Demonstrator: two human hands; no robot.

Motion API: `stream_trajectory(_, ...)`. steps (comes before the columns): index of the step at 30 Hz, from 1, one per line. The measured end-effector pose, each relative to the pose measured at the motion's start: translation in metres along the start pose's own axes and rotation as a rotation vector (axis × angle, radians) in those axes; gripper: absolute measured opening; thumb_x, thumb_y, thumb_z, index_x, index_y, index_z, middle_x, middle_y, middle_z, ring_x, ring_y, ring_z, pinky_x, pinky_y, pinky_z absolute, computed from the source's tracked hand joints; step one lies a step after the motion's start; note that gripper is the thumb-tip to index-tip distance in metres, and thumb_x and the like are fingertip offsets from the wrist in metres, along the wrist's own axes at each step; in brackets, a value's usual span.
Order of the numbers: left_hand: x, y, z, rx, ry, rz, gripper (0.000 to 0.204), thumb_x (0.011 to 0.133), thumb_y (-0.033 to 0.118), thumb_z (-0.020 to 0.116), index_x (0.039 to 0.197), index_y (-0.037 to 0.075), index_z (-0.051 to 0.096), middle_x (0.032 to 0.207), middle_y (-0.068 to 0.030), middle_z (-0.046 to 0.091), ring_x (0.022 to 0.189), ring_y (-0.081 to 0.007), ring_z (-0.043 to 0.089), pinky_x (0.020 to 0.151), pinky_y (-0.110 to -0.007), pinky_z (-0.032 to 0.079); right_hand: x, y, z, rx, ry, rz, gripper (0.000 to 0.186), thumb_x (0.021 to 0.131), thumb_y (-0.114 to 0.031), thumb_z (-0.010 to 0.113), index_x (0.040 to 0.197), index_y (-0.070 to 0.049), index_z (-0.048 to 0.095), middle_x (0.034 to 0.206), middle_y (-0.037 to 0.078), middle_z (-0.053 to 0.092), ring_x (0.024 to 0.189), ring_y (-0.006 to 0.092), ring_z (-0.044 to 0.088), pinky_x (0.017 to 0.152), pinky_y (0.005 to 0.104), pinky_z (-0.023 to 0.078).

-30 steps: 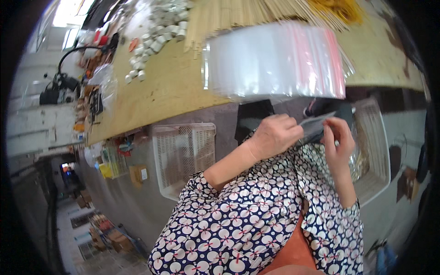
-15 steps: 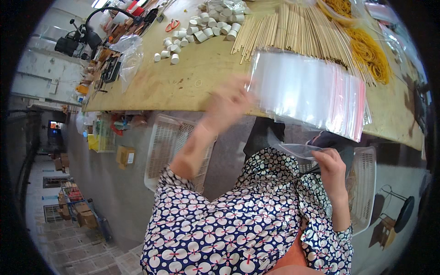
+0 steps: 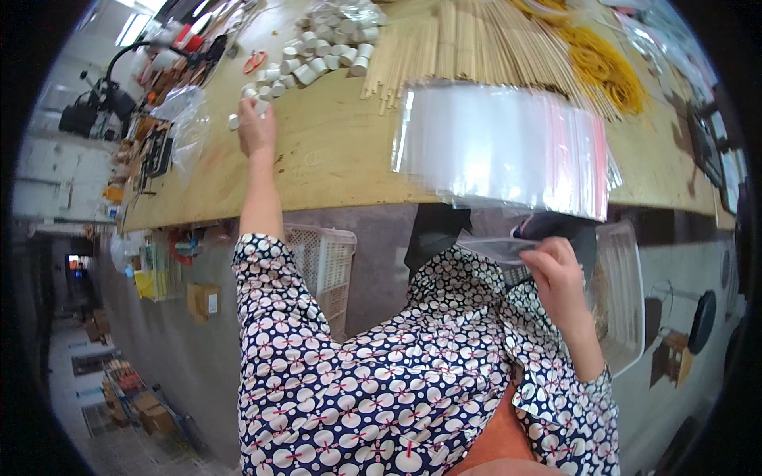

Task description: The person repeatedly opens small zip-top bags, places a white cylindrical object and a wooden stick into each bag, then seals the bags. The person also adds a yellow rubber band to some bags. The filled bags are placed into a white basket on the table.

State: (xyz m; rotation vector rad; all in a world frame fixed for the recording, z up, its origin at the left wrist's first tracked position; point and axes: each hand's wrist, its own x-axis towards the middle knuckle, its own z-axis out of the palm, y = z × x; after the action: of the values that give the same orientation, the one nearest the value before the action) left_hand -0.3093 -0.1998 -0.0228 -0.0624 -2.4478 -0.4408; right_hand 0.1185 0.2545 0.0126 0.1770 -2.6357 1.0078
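Note:
My left hand (image 3: 256, 133) reaches far out over the table, its fingers drawn in around a small white cylinder (image 3: 262, 106) at the near edge of a pile of white cylinders (image 3: 321, 65). Another white cylinder (image 3: 233, 122) lies just left of the fingers. Close to my body, below the table edge, my right hand (image 3: 556, 274) pinches a clear plastic bag (image 3: 494, 249) by one end. The bag hangs tilted to the left of the fingers. On the table edge in front of it lies a wide stack of clear zip bags (image 3: 500, 151) with pinkish-red strips.
Thin wooden sticks (image 3: 468, 47) are spread behind the bag stack, beside yellow rubber bands (image 3: 607, 71). Orange-handled scissors (image 3: 254, 62) and a crumpled clear bag (image 3: 184, 127) lie to the left. White plastic baskets (image 3: 337, 274) stand under the table on either side of me.
My left hand has swung left and away from the bag stack to the white cylinders. My right hand still pinches the clear bag near my lap. The view has shifted slightly.

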Motion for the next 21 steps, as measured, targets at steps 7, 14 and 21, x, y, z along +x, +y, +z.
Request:
stream_trajectory(7,-0.078,0.131,-0.054,-1.011,-0.296,-0.13,0.03,0.092,0.01,0.076,0.118,0.003,0.061,0.104,-0.0051,0.067,0.089,-0.0123,0.066,0.081,-0.026,0.055,0.008,0.005,0.003,-0.108,0.024,-0.085,0.013,0.081,-0.006,0.075,0.09,-0.003,0.066,0.111,0.013,0.065,0.111,0.0344,0.061,0.093,0.0436,0.052)
stream_trajectory(14,-0.213,0.296,-0.134,-0.857,-0.591,0.717,0.037,0.08,0.011,0.084,0.114,0.009,0.071,0.105,-0.0075,0.073,0.094,-0.0224,0.07,0.078,-0.033,0.059,0.014,0.004,0.012,-0.062,-0.007,-0.16,0.01,0.077,-0.003,0.069,0.082,0.002,0.063,0.13,0.022,0.063,0.126,0.0383,0.057,0.106,0.0464,0.05)
stream_trajectory(21,-0.23,0.324,-0.124,-0.814,-0.493,0.849,0.041,0.075,0.014,0.087,0.113,0.008,0.073,0.107,-0.0092,0.073,0.096,-0.027,0.069,0.082,-0.036,0.057,-0.004,0.009,0.017,0.081,-0.004,-0.081,0.01,0.079,-0.001,0.072,0.086,0.003,0.067,0.13,0.023,0.062,0.125,0.0393,0.058,0.105,0.0454,0.05)
